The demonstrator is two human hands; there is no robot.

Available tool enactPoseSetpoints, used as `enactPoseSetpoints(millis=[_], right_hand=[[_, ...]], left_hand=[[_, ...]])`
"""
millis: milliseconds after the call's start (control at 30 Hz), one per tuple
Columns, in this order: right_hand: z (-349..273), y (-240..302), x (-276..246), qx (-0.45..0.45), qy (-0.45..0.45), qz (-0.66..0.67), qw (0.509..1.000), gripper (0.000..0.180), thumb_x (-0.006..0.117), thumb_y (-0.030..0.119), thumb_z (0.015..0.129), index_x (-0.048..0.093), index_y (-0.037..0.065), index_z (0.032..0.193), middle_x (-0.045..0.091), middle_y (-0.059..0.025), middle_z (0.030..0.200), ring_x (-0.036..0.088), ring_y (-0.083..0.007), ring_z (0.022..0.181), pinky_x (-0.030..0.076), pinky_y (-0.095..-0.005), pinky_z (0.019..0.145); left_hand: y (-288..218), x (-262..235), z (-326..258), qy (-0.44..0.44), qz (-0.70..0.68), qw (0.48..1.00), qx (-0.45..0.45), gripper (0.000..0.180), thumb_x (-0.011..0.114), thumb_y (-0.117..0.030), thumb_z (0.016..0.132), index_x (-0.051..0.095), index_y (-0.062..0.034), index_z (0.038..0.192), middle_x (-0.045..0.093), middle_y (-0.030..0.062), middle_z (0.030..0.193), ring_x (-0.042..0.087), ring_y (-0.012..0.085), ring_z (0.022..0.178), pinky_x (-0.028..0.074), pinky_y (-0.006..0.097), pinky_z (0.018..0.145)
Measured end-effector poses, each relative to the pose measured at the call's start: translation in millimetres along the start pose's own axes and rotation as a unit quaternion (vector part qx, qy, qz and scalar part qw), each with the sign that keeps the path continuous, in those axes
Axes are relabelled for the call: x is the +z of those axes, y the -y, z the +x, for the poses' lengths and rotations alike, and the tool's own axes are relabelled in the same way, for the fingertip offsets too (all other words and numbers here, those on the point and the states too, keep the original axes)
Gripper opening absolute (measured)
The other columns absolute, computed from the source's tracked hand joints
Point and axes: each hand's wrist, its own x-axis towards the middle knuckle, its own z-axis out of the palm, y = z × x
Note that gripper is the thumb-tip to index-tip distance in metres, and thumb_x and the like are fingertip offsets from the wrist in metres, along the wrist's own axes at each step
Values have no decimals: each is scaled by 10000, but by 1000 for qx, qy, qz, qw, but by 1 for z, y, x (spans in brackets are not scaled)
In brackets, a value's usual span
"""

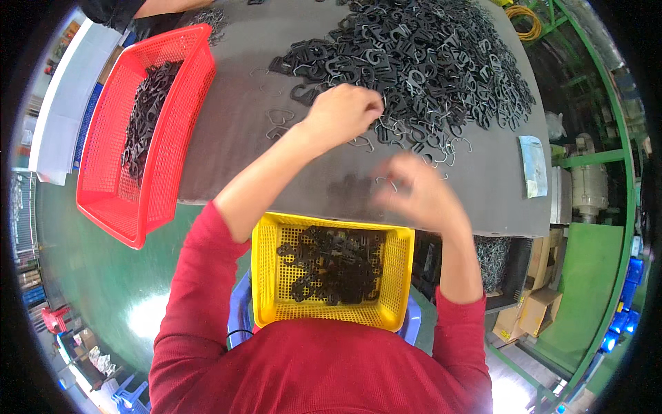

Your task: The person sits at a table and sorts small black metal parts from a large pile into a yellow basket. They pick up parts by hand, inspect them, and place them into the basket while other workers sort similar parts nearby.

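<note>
Black plastic hook-shaped pieces (414, 55) lie in a broad, tangled heap across the far side of the desk, with bent silver wire clips (452, 148) scattered along the heap's near edge. The left hand (347, 114) is at that edge, fingers curled inward; whether anything is pinched in them I cannot tell. Nearer the body, the right hand (417, 193) is blurred, its thumb and forefinger seeming to stand apart with a wire clip close by; whether it grips that clip is unclear.

Judging by how things lie, the work is well short of finished: a layer of dark pieces (338, 269) already fills the middle of the yellow perforated plastic basket (264, 276) at the person's front, yet far more remain loose in the heap. Whether the pieces in the basket carry clips is too small to tell.

To the left, a long red perforated plastic basket (162, 193) holds another batch of black pieces (148, 117), with much of its near end bare. The grey, flat-topped desk (234, 165) also bears a few stray wires on its left part and a pale blue flat packet (532, 165) near its right edge. Another person's forearm (162, 7) reaches in at the top left.

Beyond, the room has a glossy green floor (124, 276), a green metal frame (610, 155) on the right, a coiled yellow cable (524, 24) and an open brown cardboard box (541, 310).
</note>
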Motion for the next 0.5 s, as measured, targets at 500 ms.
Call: enactPoseSetpoints(millis=[500], right_hand=[[91,-131,-60,97,-356,0,929,305,626,273,829,652,21,999,683,-118,873,653,-196,791,493,-290,726]], left_hand=[[45,-21,33,-27,-260,957,-128,202,648,-197,816,671,-37,938,660,29,846,578,99,794,453,259,745]])
